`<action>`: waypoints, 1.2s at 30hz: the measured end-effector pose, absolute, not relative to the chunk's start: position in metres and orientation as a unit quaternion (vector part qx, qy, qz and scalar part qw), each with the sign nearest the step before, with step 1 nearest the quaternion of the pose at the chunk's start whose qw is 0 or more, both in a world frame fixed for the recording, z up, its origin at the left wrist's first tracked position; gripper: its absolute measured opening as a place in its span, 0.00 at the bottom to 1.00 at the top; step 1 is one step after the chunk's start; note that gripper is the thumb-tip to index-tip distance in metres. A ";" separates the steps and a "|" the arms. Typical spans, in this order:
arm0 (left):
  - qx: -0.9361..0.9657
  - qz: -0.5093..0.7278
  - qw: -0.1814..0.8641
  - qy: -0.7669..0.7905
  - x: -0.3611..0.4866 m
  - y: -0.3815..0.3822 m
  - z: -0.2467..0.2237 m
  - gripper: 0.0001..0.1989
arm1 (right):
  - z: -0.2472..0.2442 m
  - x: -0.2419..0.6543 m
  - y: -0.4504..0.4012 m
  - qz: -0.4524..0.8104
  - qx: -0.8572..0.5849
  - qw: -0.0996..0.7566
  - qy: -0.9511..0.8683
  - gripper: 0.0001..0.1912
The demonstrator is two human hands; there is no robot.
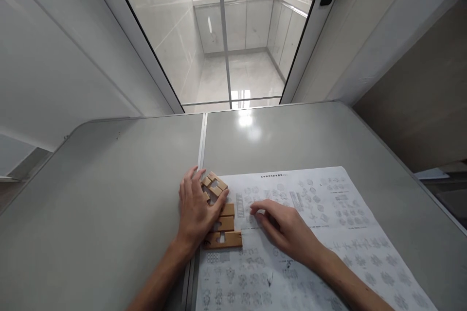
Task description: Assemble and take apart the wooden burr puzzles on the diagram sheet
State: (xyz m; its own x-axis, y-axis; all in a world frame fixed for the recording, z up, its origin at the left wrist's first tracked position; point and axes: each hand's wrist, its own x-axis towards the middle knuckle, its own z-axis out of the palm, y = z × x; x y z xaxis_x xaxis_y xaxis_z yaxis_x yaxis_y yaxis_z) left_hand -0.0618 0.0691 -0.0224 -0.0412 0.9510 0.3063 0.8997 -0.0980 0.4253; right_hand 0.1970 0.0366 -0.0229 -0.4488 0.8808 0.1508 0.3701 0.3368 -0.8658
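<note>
Small notched wooden pieces point(218, 185) lie grouped at the upper left corner of a large printed sheet point(262, 272). My left hand point(195, 204) rests over their left side, fingers spread and thumb at their right edge, hiding part of them. Below, several longer wooden bars point(228, 239) with notches lie flat in a stack of rows, partly under my left hand. My right hand point(282, 223) is over the middle of the sheet, fingers curled, with the index fingertip near the thumb; nothing shows between them.
The grey table point(109, 204) has a metal seam point(203, 138) running away from me, left of the sheet. Beyond the far edge stands a glass door point(226, 34) with a metal frame. White walls flank the door.
</note>
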 end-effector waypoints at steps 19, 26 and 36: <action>0.707 0.219 -0.025 0.672 -0.071 0.077 -0.014 0.37 | -0.023 0.198 0.037 0.391 -0.415 0.324 -0.755 0.12; 0.704 0.207 0.007 0.679 -0.072 0.077 -0.008 0.29 | -0.023 0.198 0.037 0.391 -0.412 0.328 -0.755 0.12; 0.692 0.192 0.034 0.695 -0.071 0.077 -0.006 0.29 | -0.024 0.198 0.038 0.395 -0.411 0.329 -0.753 0.12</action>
